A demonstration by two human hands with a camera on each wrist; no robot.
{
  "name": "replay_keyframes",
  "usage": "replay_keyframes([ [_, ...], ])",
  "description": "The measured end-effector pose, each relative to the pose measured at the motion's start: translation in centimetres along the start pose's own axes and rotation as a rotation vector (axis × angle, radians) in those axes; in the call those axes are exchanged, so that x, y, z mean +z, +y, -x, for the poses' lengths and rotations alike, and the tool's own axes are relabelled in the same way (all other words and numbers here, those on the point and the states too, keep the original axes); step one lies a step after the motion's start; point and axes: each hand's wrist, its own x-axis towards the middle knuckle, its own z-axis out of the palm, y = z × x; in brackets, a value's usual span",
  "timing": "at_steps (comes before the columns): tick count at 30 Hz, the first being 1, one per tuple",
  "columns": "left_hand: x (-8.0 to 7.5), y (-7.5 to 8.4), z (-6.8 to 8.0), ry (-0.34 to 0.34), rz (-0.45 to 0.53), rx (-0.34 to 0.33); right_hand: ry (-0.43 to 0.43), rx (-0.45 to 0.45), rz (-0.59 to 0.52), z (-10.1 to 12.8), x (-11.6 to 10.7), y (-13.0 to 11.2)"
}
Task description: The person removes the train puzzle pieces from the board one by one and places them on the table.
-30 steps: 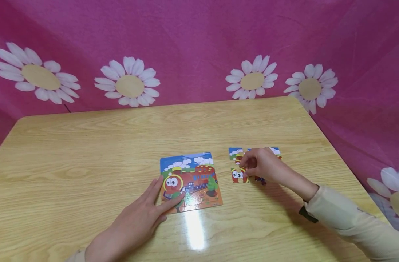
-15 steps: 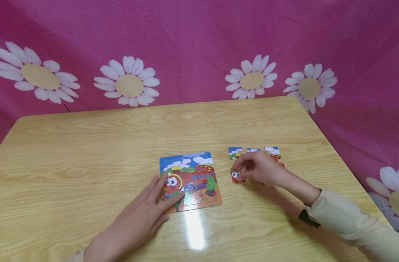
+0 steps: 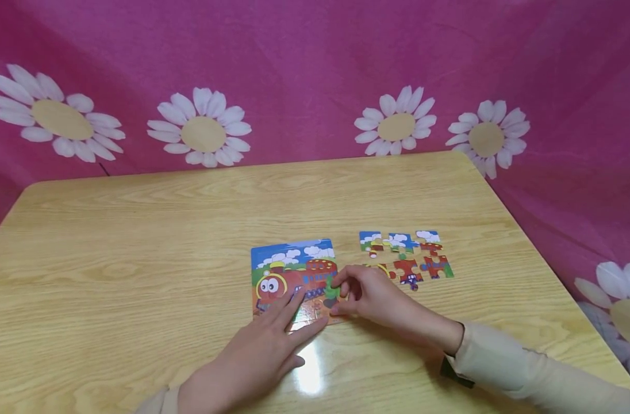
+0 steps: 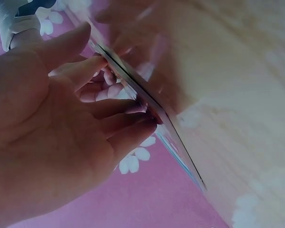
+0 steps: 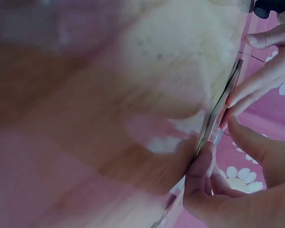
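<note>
Wooden and pale, the tabletop [image 3: 139, 230] carried a train picture board [image 3: 293, 275] near its front edge, about the middle. The left hand [image 3: 258, 356] lay flat on the board's front part, its fingers [image 3: 289, 305] straight and a little spread, pressing it down. The right hand [image 3: 372, 296] sat at the board's right side. Its fingers [image 3: 341, 282] were curled and pinching something small against the board, most likely a puzzle piece, but the hand hid it, so I could not tell for sure. The wrist views were blurry and only showed fingers from both hands on the board's thin edge.

Loose pieces [image 3: 405, 259] lay in a small group toward the right edge, just beside the board and apart from both hands. Some showed blue sky, some showed red train parts.

The job looked only just started. Nearly all the pieces seemed to wait beside the board, and none could be seen set in place.

Pink cloth with white daisies [image 3: 203, 127] hung behind the tabletop.
</note>
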Motion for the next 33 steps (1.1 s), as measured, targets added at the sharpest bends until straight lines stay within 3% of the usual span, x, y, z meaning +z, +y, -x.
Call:
replay_keyframes([
  [5, 0.0, 0.1, 0.1, -0.02, -0.009, -0.005, 0.008, -0.019, 0.041, -0.4, 0.3, -0.3],
  [14, -0.1, 0.1, 0.1, -0.017, -0.025, 0.005, 0.001, 0.052, 0.044, -0.8, 0.3, -0.8],
  [24, 0.0, 0.1, 0.1, -0.024, -0.037, -0.003, 0.06, -0.06, 0.003, -0.6, 0.7, -1.2],
  [33, -0.2, 0.1, 0.1, -0.04, -0.004, -0.016, 0.074, -0.067, -0.049, 1.0, -2.1, 0.0],
])
